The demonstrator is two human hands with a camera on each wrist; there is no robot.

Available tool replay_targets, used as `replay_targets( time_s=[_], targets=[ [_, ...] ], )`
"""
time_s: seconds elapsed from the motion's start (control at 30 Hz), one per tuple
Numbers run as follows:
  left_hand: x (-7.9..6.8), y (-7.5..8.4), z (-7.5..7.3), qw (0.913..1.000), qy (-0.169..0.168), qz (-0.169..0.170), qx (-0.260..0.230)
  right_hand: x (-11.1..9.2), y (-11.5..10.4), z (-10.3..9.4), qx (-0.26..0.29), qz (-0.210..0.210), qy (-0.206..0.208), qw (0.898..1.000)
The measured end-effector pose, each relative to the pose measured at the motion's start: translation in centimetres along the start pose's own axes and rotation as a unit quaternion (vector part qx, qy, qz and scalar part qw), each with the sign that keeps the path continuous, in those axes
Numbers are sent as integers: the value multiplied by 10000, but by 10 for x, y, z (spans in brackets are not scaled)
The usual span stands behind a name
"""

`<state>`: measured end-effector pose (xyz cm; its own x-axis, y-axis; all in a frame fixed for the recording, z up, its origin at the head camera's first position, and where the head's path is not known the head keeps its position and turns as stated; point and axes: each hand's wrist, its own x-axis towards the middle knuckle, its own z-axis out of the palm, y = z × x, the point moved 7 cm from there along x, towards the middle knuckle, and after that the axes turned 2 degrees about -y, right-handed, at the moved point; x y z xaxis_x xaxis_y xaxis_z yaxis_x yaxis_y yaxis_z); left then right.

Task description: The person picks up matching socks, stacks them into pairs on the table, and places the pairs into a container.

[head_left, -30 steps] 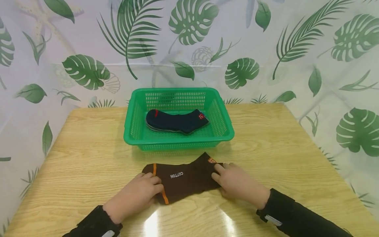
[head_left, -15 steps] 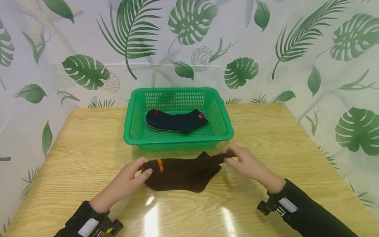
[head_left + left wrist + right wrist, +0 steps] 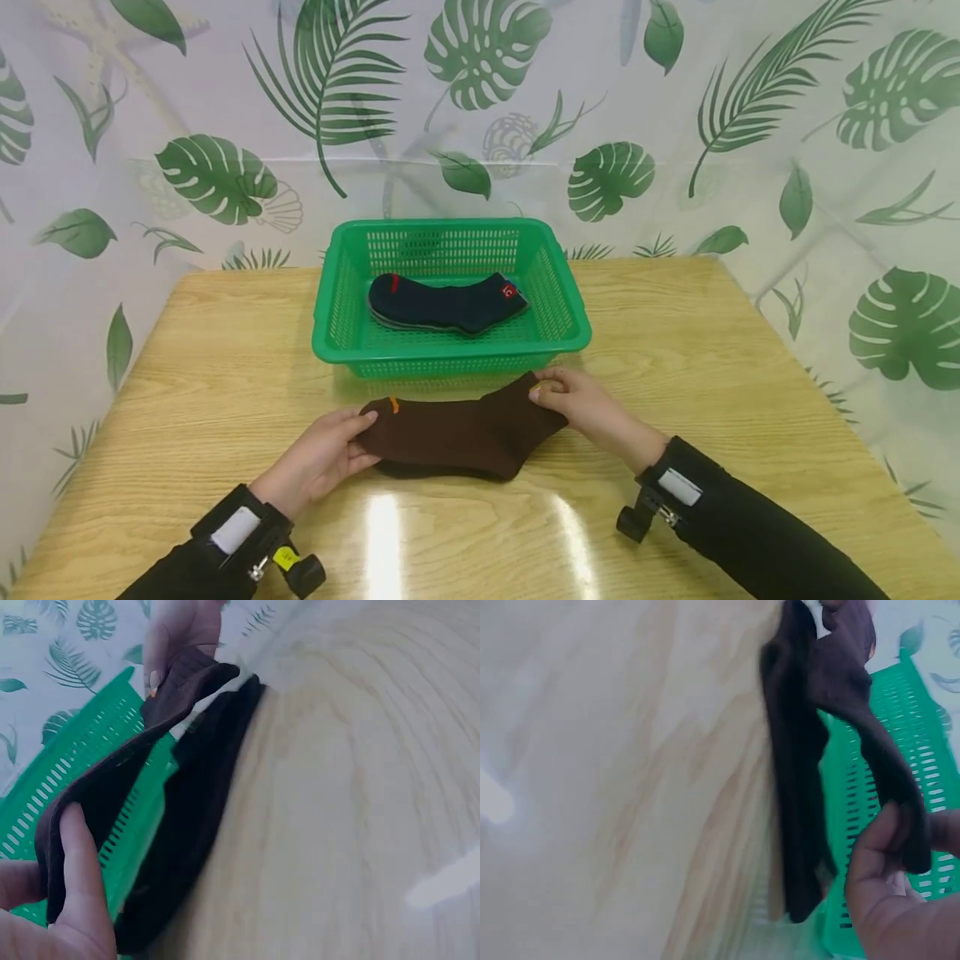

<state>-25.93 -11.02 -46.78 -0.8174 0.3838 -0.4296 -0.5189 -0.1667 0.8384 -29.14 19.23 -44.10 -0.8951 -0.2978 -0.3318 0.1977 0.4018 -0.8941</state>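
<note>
A brown sock (image 3: 457,433) with a small orange mark is stretched sideways between my two hands. At its toe end, my left hand (image 3: 322,458) pinches it between thumb and fingers. My right hand (image 3: 592,410) pinches the cuff end the same way. Both wrist views show this sock raised, with a gap under it. A second dark sock (image 3: 199,817) lies on the table below; the held sock hides most of it in the head view.
A green basket (image 3: 450,357) stands behind the brown socks, close to them. Inside lies a stack of socks, a navy one (image 3: 446,305) with red marks on top. Bare wooden tabletop (image 3: 712,358) shows on both sides. Leaf-patterned cloth (image 3: 247,100) rises behind.
Earlier the brown sock lay flat, printed "COTTON" side up. Both hands have since lifted the upper sock off the lower one; now its side without lettering faces up, spread above the other.
</note>
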Motion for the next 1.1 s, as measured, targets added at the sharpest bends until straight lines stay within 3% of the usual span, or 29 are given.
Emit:
replay_targets(
  time_s=[0.23,0.53,0.63,0.7,0.93,1.1],
  targets=[
    [7,-10,-12,9974,476,-124,518,13,6,4,-984,-190,165,9948],
    [8,-8,-14,9881,828,-272,1268,15,10,7,-1078,45,-57,9941],
    [8,-3,-14,9799,887,-259,1769,14,9,8,-1172,62,-99,9930],
    [8,-1,-14,9723,907,-199,2143,14,7,8,-1466,-148,-67,9891],
    [10,6,-9,9437,770,245,3209,10,-2,7,-2622,-819,250,9612],
    [9,10,-5,9340,557,383,3509,12,-4,6,-2958,-960,356,9497]
  ],
)
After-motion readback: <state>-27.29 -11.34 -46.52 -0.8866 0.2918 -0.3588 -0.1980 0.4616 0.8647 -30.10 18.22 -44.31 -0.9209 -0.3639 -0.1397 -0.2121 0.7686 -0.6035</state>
